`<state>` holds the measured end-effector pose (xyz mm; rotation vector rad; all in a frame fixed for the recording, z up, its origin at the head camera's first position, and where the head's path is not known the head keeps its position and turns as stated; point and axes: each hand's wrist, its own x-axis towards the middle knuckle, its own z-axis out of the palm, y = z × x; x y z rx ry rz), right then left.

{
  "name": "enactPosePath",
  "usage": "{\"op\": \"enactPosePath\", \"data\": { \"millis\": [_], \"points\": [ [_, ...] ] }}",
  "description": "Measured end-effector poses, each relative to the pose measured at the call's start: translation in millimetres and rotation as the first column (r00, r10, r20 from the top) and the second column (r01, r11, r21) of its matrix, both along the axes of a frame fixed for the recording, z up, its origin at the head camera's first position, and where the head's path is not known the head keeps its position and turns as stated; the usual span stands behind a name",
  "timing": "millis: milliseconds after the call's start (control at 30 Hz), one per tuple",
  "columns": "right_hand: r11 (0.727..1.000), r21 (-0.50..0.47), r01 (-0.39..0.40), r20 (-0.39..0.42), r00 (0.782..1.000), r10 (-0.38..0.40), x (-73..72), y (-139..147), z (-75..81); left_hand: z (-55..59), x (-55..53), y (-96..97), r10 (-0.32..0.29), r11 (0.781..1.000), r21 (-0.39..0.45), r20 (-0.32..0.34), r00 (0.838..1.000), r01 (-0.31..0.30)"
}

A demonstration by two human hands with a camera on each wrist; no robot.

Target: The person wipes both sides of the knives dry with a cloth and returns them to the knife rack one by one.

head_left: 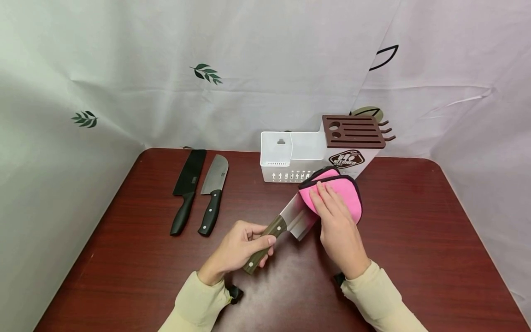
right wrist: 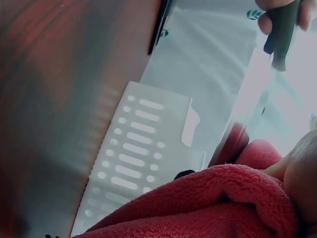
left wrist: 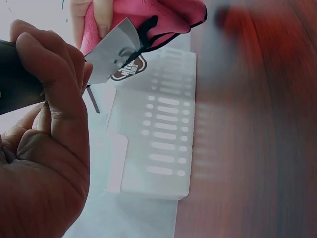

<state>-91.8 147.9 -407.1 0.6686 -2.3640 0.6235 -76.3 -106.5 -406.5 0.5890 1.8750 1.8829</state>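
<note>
My left hand (head_left: 244, 246) grips the brown handle of a cleaver (head_left: 271, 237), whose broad steel blade points up and to the right. A pink cloth (head_left: 350, 196) with black edging is folded over the far part of the blade and hides its tip. With the fingers laid along the top of the cloth, my right hand (head_left: 338, 226) pinches it about the blade. In the left wrist view, a digit of the right hand (left wrist: 103, 17) presses the pink cloth (left wrist: 168, 17) beside the bare steel. Fluffy pink cloth (right wrist: 223, 198) fills the bottom of the right wrist view.
Behind the cloth stands a white knife holder (head_left: 307, 146) with a slotted brown top (head_left: 354, 131) and hooks at its right. On the left of the dark red table (head_left: 124, 276) lie a black-bladed knife (head_left: 191, 177) and a steel knife with a black handle (head_left: 210, 212).
</note>
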Motion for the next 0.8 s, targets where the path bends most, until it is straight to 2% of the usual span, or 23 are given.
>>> {"op": "enactPosePath", "data": {
  "millis": [133,267,533,800],
  "points": [
    [0.999,0.03,-0.027,-0.017,0.999,0.027,3.0,-1,-0.3,0.0,-1.1,-1.0,0.001,1.0,0.007,0.012,1.0,-0.001],
    [0.994,0.062,-0.086,-0.013,0.996,0.087,8.8,-4,-0.6,1.6,-2.9,-2.5,0.022,1.0,0.012,0.019,1.0,-0.023],
    [0.968,0.089,-0.236,0.022,0.972,0.235,19.6,-10,-0.2,3.9,-5.6,-7.2,0.049,0.998,0.038,0.043,0.998,-0.051],
    [0.956,0.103,-0.274,0.016,0.962,0.274,25.7,-2,-2.3,4.0,-5.8,-10.4,0.035,0.997,0.074,0.055,0.998,-0.039]
  ]
}}
